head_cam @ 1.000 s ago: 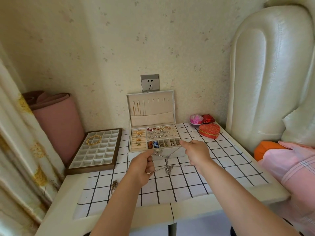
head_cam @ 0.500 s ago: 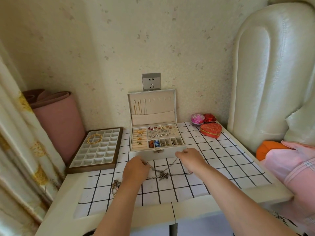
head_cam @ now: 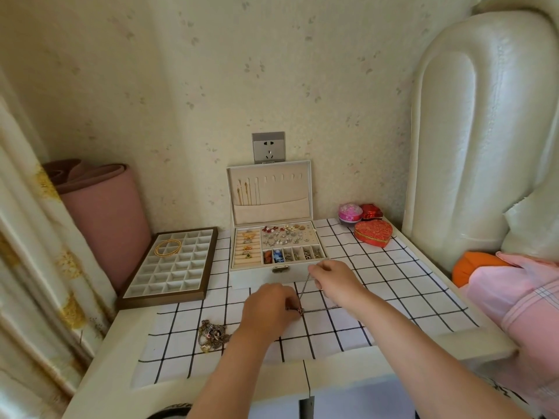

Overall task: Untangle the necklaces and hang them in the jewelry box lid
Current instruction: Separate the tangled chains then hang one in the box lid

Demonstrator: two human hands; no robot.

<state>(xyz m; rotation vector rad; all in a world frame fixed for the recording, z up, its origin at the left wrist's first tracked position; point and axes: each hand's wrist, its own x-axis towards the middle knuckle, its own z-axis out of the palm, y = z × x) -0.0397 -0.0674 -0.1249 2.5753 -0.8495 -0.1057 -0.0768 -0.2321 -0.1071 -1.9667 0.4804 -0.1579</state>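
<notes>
Partway done: a few gold necklaces [head_cam: 245,192] hang on the left hooks of the jewelry box lid [head_cam: 299,189], and the other hooks are bare. Just in front of the jewelry box [head_cam: 254,276], the left hand [head_cam: 267,308] has its fingers curled on the knotted part of a silver chain [head_cam: 304,291], low on the cloth. The right hand [head_cam: 335,281] pinches a strand, raised near the box's front wall. The chain runs between both hands, not yet freed or hung. Another tangled clump [head_cam: 212,333] lies front-left of the box, untouched. Likely several necklaces left.
</notes>
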